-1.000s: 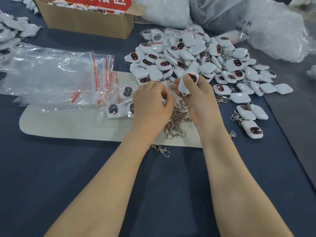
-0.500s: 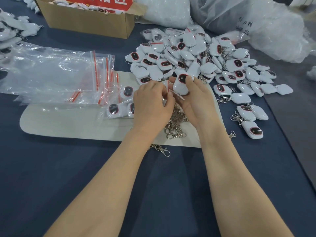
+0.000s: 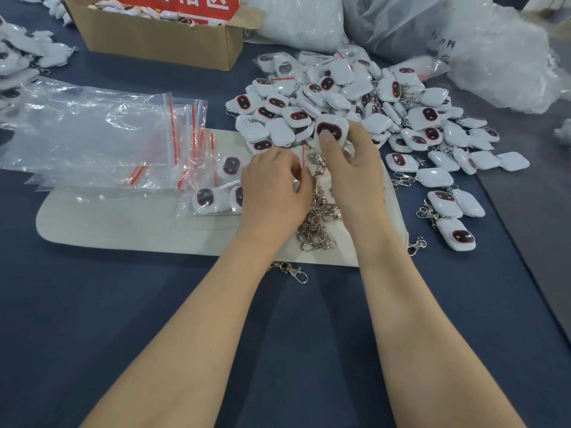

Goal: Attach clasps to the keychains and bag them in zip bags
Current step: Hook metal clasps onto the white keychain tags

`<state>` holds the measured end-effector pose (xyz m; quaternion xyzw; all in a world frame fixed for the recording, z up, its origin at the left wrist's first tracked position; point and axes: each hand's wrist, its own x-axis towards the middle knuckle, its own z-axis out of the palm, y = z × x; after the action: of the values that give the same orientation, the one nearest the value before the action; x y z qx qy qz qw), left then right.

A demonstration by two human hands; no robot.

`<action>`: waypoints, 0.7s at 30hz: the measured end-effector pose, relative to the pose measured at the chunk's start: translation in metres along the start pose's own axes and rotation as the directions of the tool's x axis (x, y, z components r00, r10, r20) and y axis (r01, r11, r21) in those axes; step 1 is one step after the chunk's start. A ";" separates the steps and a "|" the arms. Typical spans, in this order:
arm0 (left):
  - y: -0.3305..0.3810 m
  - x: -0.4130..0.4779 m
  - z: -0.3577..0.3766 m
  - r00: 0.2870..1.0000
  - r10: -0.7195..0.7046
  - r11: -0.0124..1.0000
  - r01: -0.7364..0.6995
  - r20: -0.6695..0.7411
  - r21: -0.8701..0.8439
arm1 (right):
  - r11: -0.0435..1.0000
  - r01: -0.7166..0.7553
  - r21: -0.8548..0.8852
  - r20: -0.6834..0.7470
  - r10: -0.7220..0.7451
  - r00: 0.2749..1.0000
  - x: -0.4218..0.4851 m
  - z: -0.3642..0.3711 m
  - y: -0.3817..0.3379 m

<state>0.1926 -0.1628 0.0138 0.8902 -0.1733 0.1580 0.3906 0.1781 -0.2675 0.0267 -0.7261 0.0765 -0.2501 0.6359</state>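
One keychain (image 3: 332,131): your right hand (image 3: 355,176) is pinching it, thumb on its face, just beyond your left hand (image 3: 272,189), which is seemingly pinching a bag (image 3: 303,154) open. Likely light, hard and slick; be gripping its edges.

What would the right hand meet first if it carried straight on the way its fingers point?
Probably the keychain pile just beyond the right hand and the keychain it grips, though depth is unclear.

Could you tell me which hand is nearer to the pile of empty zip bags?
Left. The left hand, pinching one zip bag, sits just right of the pile; the right hand lies beyond it, farther right, holding a white keychain.
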 end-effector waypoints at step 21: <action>0.004 -0.001 -0.001 0.988 0.005 0.986 -0.031 -0.156 -0.163 | 0.966 -0.240 0.098 0.079 0.233 0.969 -0.003 0.011 0.007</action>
<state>0.1899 -0.1646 0.0162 0.8381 -0.1631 0.2155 0.4738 0.1824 -0.2580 0.0183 -0.6847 0.1276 -0.1518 0.7013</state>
